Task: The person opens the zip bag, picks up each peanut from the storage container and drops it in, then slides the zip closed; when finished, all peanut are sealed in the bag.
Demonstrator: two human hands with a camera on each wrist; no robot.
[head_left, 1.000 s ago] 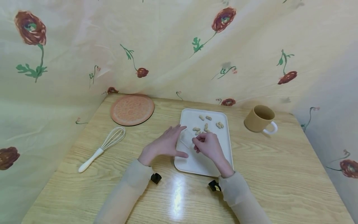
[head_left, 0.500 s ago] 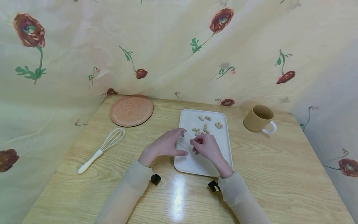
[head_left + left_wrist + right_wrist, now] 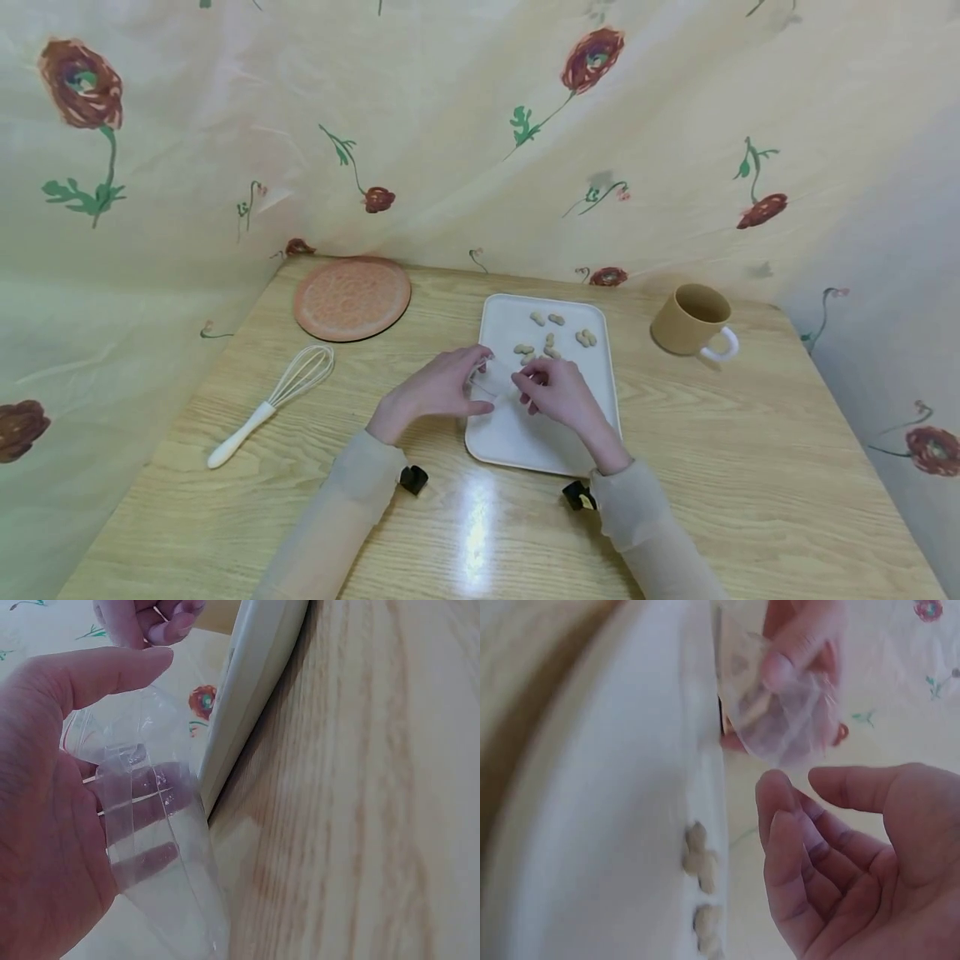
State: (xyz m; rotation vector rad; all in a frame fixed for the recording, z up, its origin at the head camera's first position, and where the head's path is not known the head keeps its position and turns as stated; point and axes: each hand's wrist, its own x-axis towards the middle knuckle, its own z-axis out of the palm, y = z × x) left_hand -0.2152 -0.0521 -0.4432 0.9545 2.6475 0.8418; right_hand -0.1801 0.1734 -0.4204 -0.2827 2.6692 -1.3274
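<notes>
My left hand [image 3: 438, 385] is at the left edge of a white rectangular tray [image 3: 525, 437] and holds a clear plastic zip bag [image 3: 161, 825]. In the left wrist view its fingers show through the film, while the thumb stays on the near side. Over the tray, my right hand [image 3: 562, 393] has loosely bent fingers and a gap between thumb and forefinger. Nothing lies in that gap in the right wrist view, where the bag [image 3: 787, 727] is just beyond the fingertips. Several peanuts [image 3: 587, 337] lie on the tray's far half, a few near the right fingers.
A whisk [image 3: 273, 404] with a white handle lies at the left. Behind it is a round orange-pink mat [image 3: 352, 300]. A tan mug [image 3: 690, 321] with a white handle stands to the right of the tray. Flowered cloth [image 3: 435, 125] hangs behind the table.
The left hand has drawn the bag leftward, away from the right fingers, and the film sits closer in its grasp. The right hand has barely moved. The peanuts lie as before.
</notes>
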